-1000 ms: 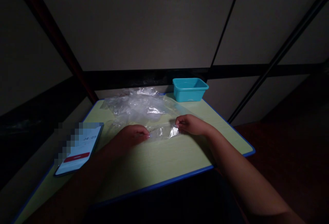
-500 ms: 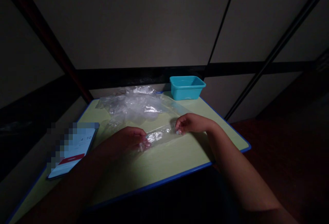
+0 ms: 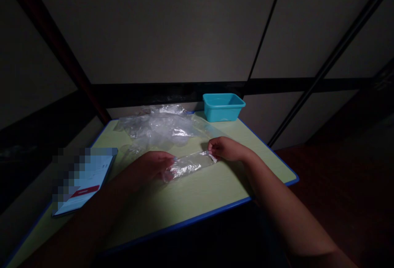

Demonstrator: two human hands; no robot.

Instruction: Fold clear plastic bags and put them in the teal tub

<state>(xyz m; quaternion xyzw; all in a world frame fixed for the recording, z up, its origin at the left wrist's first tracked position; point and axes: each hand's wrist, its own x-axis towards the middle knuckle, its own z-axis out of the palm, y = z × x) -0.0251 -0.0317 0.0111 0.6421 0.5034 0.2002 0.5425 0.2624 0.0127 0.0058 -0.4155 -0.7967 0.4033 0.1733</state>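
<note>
In the head view, you look forward and down at a pale green table [image 3: 172,202] with a blue edge, in dim light. Your left hand [image 3: 154,164] pinches the left end of a clear plastic strip [image 3: 189,165], its fingers closed on the film. Your right hand [image 3: 226,149] grips the strip's right end between thumb and bent fingers. The strip lies between your two hands, over the middle of the table; it is crinkled and shiny, and slants a little, its right end farther from you. Whether it touches the tabletop, you cannot tell.

Just beyond your hands, a loose heap of clear plastic [image 3: 163,126] spreads over the far left part of the table, with a flatter piece reaching toward your right hand. A turquoise basket [image 3: 223,114] stands upright at the far right corner. A phone [image 3: 89,186] lies at the left side, near your left forearm, its screen lit, with a red bar and part of it pixelated. Behind the table rise pale panels [image 3: 166,30] with dark bands.
</note>
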